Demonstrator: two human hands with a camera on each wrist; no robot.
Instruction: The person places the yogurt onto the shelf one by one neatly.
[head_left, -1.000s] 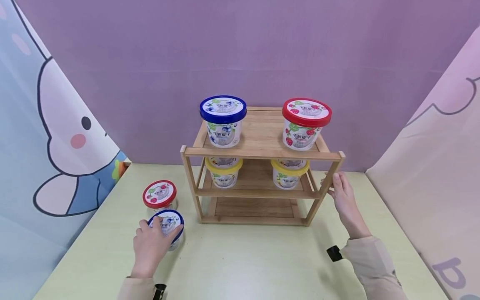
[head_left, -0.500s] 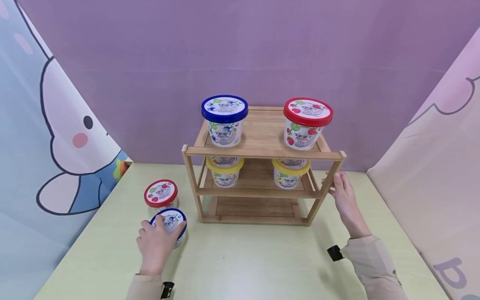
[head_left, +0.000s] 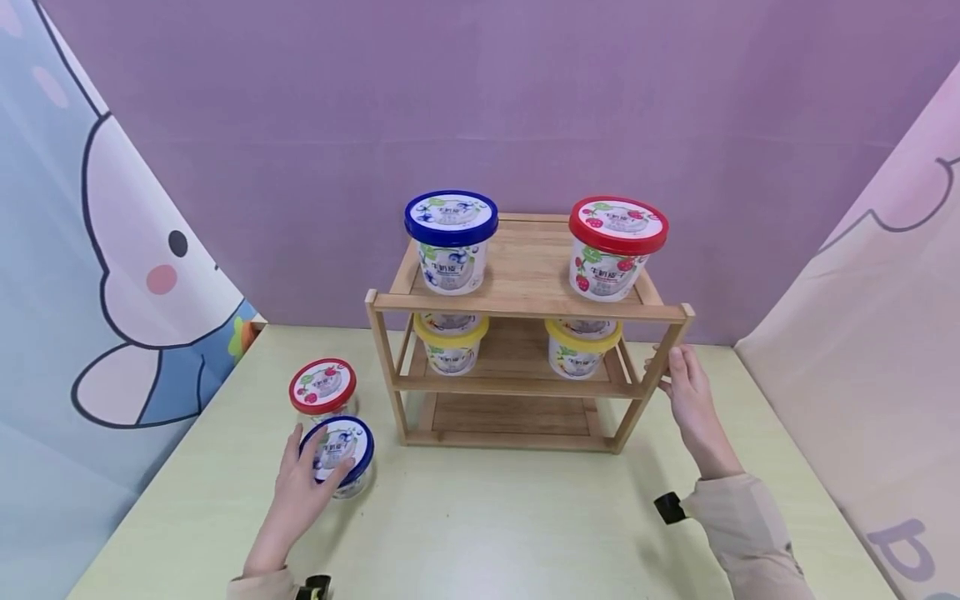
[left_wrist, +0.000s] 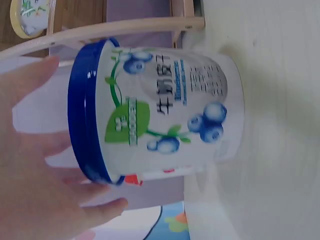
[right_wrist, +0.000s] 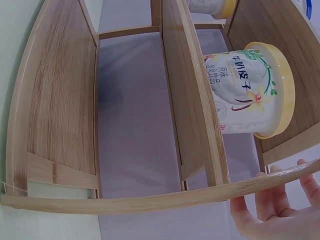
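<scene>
A blue-lidded tub (head_left: 343,450) stands upright on the table, left of the wooden rack (head_left: 517,387). Over its lid is my left hand (head_left: 300,487), fingers spread and fairly straight; in the left wrist view the fingers (left_wrist: 100,212) lie beside the lid of the tub (left_wrist: 165,110), not curled round it. Just behind stands a red-lidded tub (head_left: 322,387). My right hand (head_left: 697,408) is at the rack's right side post, with its fingers partly behind it; the right wrist view has the fingertips bent over the side rail (right_wrist: 150,202).
On the rack's top shelf stand a blue-lidded tub (head_left: 452,242) and a red-lidded tub (head_left: 617,248). Two yellow-lidded tubs (head_left: 452,350) (head_left: 581,354) are on the middle shelf. A purple cloth (head_left: 480,100) hangs behind the table, with patterned cloths at both sides.
My left hand has moved slightly back to the left and its fingers have spread wider, uncovering more of the blue lid. The right hand keeps its place at the rack.
</scene>
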